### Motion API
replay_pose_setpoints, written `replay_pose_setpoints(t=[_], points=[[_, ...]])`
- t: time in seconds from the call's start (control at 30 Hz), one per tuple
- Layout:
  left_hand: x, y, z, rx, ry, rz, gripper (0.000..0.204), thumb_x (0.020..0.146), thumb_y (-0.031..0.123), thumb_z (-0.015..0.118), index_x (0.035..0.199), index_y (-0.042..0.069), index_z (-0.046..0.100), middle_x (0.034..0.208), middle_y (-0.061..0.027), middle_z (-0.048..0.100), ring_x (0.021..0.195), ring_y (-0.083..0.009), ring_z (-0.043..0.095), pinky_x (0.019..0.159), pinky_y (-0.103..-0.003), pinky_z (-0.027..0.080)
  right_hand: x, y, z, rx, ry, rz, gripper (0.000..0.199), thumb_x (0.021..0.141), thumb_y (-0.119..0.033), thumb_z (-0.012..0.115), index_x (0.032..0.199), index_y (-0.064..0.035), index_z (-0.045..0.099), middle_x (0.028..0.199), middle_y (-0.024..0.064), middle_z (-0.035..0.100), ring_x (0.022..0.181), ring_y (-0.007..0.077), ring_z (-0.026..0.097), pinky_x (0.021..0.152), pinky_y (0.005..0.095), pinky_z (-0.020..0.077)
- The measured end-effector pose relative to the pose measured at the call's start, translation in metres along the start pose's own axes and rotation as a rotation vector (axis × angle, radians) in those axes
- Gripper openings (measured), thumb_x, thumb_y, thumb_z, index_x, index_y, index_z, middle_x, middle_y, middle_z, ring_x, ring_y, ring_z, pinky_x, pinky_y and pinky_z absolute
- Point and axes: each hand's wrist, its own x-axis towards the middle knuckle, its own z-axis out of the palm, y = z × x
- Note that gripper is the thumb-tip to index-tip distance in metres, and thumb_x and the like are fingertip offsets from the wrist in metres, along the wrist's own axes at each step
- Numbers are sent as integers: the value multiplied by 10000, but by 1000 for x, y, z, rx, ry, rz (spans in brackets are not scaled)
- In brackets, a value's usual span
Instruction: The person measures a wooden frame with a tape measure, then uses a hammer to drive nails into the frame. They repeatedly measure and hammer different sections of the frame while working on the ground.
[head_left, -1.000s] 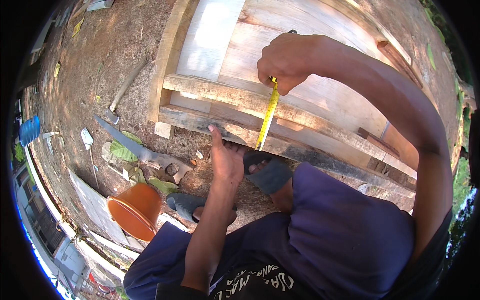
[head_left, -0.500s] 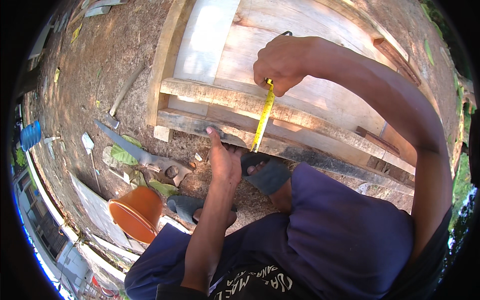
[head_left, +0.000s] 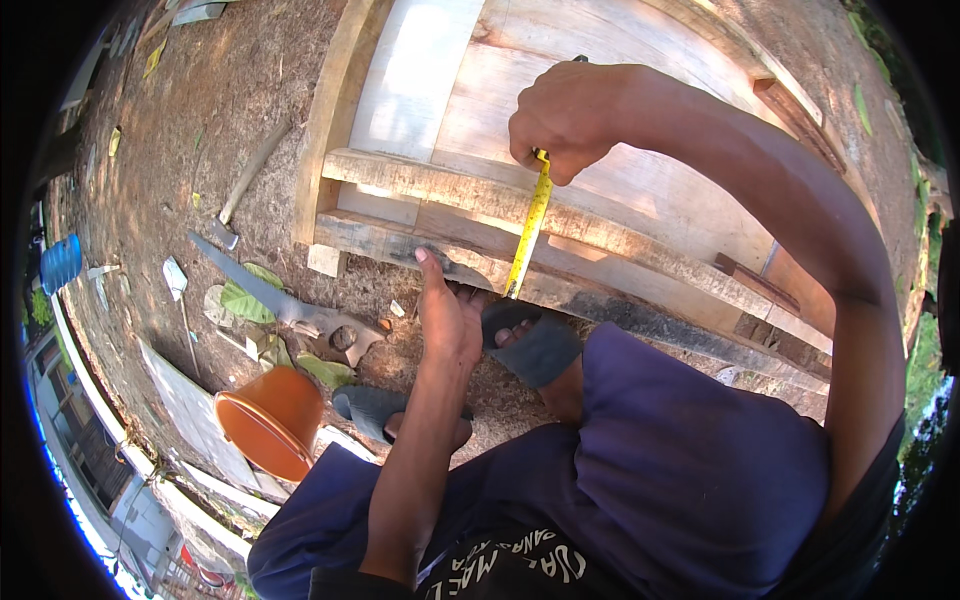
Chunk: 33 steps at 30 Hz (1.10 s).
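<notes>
A tape measure is in my right hand, mostly hidden by the closed fist, above the plywood panel. Its yellow blade crosses two rails of a wooden frame, down to the lower edge of the near rail. My left hand grips that near rail, left of the blade's end, thumb on its upper face and fingers curled at its lower edge. The blade also passes over the inner rail, which is lighter and runs roughly parallel. Plywood covers the frame beyond it.
On the dirt at left lie a hand saw, a wooden-handled hammer or hatchet and leaves. An orange bucket rests tilted by a flat board. My sandalled foot is close to the near rail.
The blade's lower end has shifted slightly up toward the near rail's edge. My right hand has moved very little, and my left hand stays on the rail.
</notes>
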Motion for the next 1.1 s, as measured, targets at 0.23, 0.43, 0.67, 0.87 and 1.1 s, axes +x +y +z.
replay_pose_setpoints(t=[0.23, 0.43, 0.67, 0.87, 1.1], points=[[-1, 1, 1, -20, 1, -1, 903, 1022, 620, 396, 1581, 1, 50, 1618, -235, 161, 1506, -370, 199, 1236, -535, 201, 1, 0, 1, -8, 19, -10, 180, 722, -209, 739, 878, -128, 778, 792, 38, 733, 793, 236, 695, 691, 405, 534], [-2, 1, 2, -21, 2, 3, 899, 1021, 620, 397, 1582, 5, 56, 1614, -236, 173, 1505, -368, 202, 1241, -532, 193, 2, 1, 2, -15, 34, -26, 171, 726, -220, 746, 873, -135, 768, 748, 40, 709, 765, 245, 687, 676, 409, 523], [-4, 3, 5, -38, -3, 3, 857, 1039, 572, 415, 1577, -9, 86, 1607, -226, 206, 1503, -363, 213, 1231, -532, 206, 4, 7, 6, 43, 68, -68, 172, 721, -230, 737, 864, -136, 751, 662, 60, 664, 711, 278, 670, 645, 428, 504], [-18, 18, 9, 125, 179, 85, 771, 1046, 410, 498, 1563, -28, 131, 1594, -214, 243, 1488, -332, 242, 1219, -495, 205, 15, 11, 10, 151, 162, -137, 344, 745, -228, 721, 1075, -133, 696, 763, 89, 692, 737, 326, 669, 669, 471, 508], [-45, 111, 46, 291, 233, 788, 682, 1035, 213, 544, 1531, -75, 175, 1557, -259, 249, 1457, -297, 282, 1203, -404, 231, 24, -15, -14, 284, 105, -7, 779, 728, -202, 708, 1416, -16, 395, 780, 191, 679, 779, 381, 673, 682, 509, 508]])
